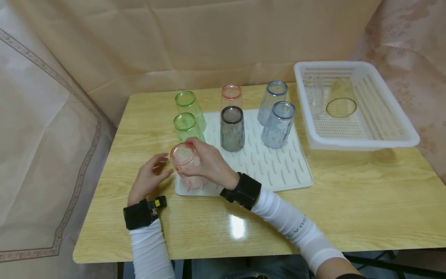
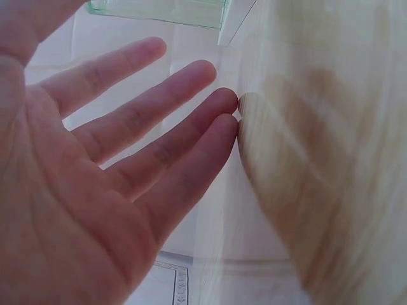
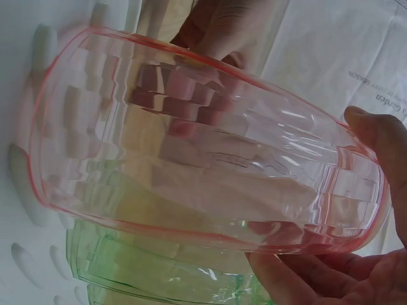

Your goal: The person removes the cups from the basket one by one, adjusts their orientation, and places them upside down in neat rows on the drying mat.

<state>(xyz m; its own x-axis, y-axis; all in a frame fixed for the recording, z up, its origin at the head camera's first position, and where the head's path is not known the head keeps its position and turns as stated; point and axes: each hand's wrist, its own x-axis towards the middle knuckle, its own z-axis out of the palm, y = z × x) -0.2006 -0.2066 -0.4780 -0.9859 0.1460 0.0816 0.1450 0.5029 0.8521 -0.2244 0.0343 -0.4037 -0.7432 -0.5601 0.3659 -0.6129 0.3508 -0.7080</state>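
My right hand (image 1: 215, 164) grips a pink-tinted clear drinking glass (image 1: 183, 155) near its upper end, thumb on one side and fingers on the other. In the right wrist view the glass (image 3: 216, 146) is upside down, its wide rim at the white ridged mat (image 3: 19, 190) and its thick base by my fingers. It stands at the mat's front left corner. My left hand (image 1: 148, 176) is just left of the glass with nothing in it; the left wrist view shows its fingers (image 2: 133, 121) spread loosely, fingertips close over the table.
Two green glasses (image 1: 185, 122) stand behind the held one. On the mat (image 1: 268, 170) are a grey glass (image 1: 232, 130), another pink glass (image 1: 231, 97) behind it and two blue glasses (image 1: 277, 126). A white basket (image 1: 362, 144) at the right holds a yellow glass (image 1: 341, 91) and a clear one (image 1: 314, 97).
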